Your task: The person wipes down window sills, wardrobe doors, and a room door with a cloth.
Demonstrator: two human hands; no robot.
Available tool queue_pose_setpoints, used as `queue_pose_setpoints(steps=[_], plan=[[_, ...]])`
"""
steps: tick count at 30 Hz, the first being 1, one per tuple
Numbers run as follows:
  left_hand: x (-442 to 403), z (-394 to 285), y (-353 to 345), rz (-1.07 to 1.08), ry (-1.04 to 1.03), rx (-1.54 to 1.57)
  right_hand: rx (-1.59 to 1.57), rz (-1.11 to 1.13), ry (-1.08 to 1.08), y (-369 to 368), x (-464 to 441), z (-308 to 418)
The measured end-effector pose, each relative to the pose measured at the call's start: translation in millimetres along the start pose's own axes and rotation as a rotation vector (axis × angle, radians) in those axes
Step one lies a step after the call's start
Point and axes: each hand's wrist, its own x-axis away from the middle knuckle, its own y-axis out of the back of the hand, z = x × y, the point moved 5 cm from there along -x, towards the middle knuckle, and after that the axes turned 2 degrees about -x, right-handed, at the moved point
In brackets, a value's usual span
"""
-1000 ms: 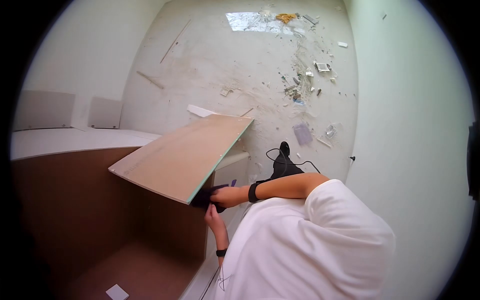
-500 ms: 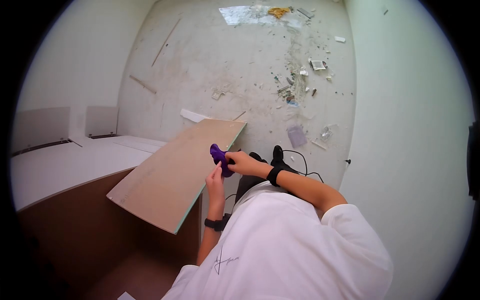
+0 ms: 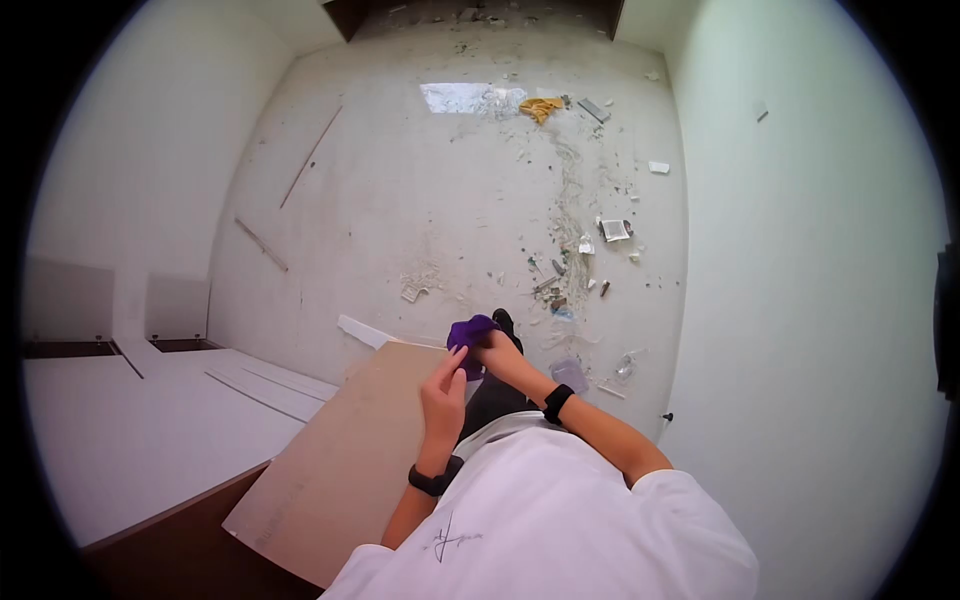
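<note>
A crumpled purple cloth (image 3: 470,337) is bunched up in front of my body. My right hand (image 3: 507,362) grips it from the right, its fingertips hidden in the folds. At the lower left edge of the cloth, my left hand (image 3: 442,402) pinches it between thumb and fingers. Both wrists wear black bands. Just left of my hands lies a large beige board (image 3: 345,450), tilted across a cabinet-like structure.
White panels (image 3: 170,430) lie to the left. Rubble and scraps (image 3: 560,270) run along the floor, with a yellow cloth (image 3: 541,108), a clear plastic sheet (image 3: 470,98) and thin strips (image 3: 312,157) farther off. A pale wall (image 3: 800,300) rises on the right.
My view has tilted up, bringing more of the far floor into sight. The purple cloth has been turned and bunched differently between my hands, which both stay on it.
</note>
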Motion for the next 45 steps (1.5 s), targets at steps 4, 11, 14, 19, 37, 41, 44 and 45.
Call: queue_pose_setpoints(steps=[4, 11, 14, 19, 37, 41, 44, 45], plan=[[-77.1, -58.0, -2.0, 0.041, -0.145, 0.017, 0.155, -0.148, 0.092, 31.4, -76.8, 54.0], [-222.2, -131.8, -29.6, 0.235, -0.404, -0.127, -0.243, -0.149, 0.269, 75.4, -201.6, 134.1], [-279.7, -140.5, -54.6, 0.378, -0.375, -0.127, 1.008, -0.244, 0.791, 107.9, -253.0, 148.3], [-383.3, -167.4, -87.8, 0.488, -0.336, -0.085, 0.168, -0.408, 0.463, 196.9, -333.1, 144.7], [-787.2, -259.1, -107.6, 0.230, -0.265, -0.215, 0.590, 0.069, 0.310, 308.4, -706.2, 311.2], [-887.8, -267.5, -114.0, 0.241, -0.260, -0.228, 0.631, 0.066, 0.364, 339.8, -789.1, 348.5], [-976.2, -288.0, -114.3, 0.271, -0.293, -0.243, 0.690, 0.024, 0.431, 362.5, -866.5, 388.9], [-1007.1, -297.0, -114.7, 0.309, -0.280, -0.282, 0.727, -0.003, 0.466, 370.0, -893.7, 405.3]])
